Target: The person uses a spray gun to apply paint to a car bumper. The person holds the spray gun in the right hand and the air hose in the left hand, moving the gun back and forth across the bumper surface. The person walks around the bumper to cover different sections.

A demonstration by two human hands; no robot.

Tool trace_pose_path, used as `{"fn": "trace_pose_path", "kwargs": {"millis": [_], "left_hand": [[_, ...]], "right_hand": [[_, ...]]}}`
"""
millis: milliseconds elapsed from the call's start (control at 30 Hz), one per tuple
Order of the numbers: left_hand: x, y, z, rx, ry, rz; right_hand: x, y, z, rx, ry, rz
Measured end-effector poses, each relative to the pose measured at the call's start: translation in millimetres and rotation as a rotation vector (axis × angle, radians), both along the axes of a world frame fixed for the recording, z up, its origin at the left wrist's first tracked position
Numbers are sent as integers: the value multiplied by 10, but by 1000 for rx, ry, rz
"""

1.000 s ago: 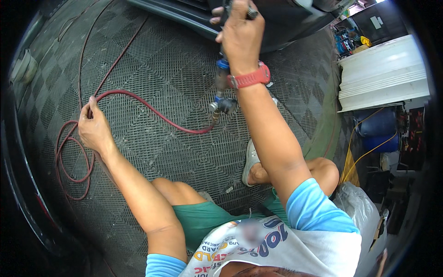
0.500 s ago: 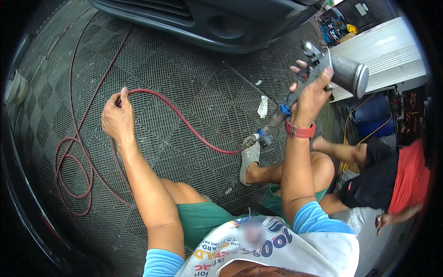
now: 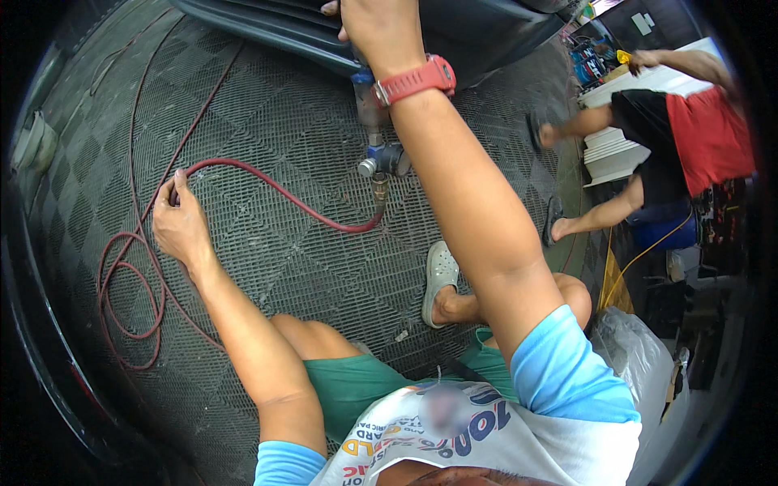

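The red air hose (image 3: 284, 190) passes through my left hand (image 3: 182, 219), whose fingers are closed around it at the left of the view. My right hand (image 3: 381, 32), wearing a red watch, is raised at the top against the car's dark bumper (image 3: 494, 44). It grips the spray gun, whose body is mostly hidden behind the hand. Below the wrist the gun's inlet fitting (image 3: 378, 154) with a blue band and regulator shows, with the hose attached to its lower end.
Loops of hose (image 3: 121, 316) lie left on the grated floor mat (image 3: 275, 267), beside a dark glossy panel (image 3: 44, 324). A co-worker in black and red (image 3: 705, 138) stands at right among white sheeting (image 3: 604, 150), a blue drum (image 3: 664, 231), a yellow cord and a plastic bag (image 3: 632, 364).
Since half a second ago my right hand has swung up and leftward with the spray gun. The co-worker, absent a second ago, appeared at the right and has moved farther up the view.
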State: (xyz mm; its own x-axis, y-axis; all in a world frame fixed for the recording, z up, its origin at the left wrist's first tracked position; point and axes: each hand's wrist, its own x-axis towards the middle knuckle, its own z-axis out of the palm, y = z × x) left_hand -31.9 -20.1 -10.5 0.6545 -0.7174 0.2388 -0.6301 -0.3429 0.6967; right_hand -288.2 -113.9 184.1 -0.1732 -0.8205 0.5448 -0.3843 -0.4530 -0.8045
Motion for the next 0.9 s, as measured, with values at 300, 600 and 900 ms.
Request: {"fn": "trace_pose_path", "kwargs": {"millis": [300,600,900], "left_hand": [[-332,-90,20,22,-20,-186],[-856,-157,-35,-61,15,-492],[-695,-151,-101,-42,-22,-410]], "right_hand": [[-1296,573,306,158,-179,-186],[-2501,1013,394,2,-169,-552],[-1228,1177,-781,5,-141,-312]]}}
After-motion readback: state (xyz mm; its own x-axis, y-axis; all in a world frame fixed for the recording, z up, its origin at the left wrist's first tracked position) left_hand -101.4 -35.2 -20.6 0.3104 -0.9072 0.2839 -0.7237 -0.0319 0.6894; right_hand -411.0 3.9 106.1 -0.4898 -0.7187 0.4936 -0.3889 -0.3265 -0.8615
